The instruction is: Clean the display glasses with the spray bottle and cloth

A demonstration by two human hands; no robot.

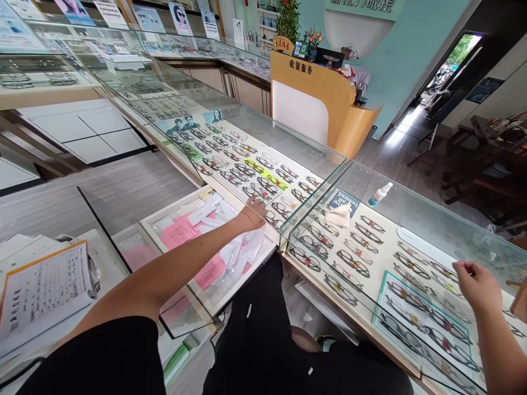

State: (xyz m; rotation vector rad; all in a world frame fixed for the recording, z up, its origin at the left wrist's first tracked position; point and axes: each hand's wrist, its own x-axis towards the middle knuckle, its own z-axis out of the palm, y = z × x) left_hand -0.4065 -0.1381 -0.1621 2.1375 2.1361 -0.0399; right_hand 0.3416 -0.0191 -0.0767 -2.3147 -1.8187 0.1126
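Observation:
My left hand (252, 214) reaches into the glass display case, its fingers at the near edge of the rows of glasses, close to a dark-framed pair (256, 193). Whether it grips a frame is too small to tell. Over the right-hand glass case, my right hand (480, 285) is raised with its fingers curled together; what they hold, if anything, cannot be made out. Below my left forearm an open drawer (269, 244) holds pink slips (180, 232), white papers and clear plastic bags.
A spray bottle (379, 194) and a crumpled cloth (339, 215) are on the right-hand glass case. An open notebook (47, 296) lies at the left. Glass edges border both cases. A wooden counter (321, 82) stands behind.

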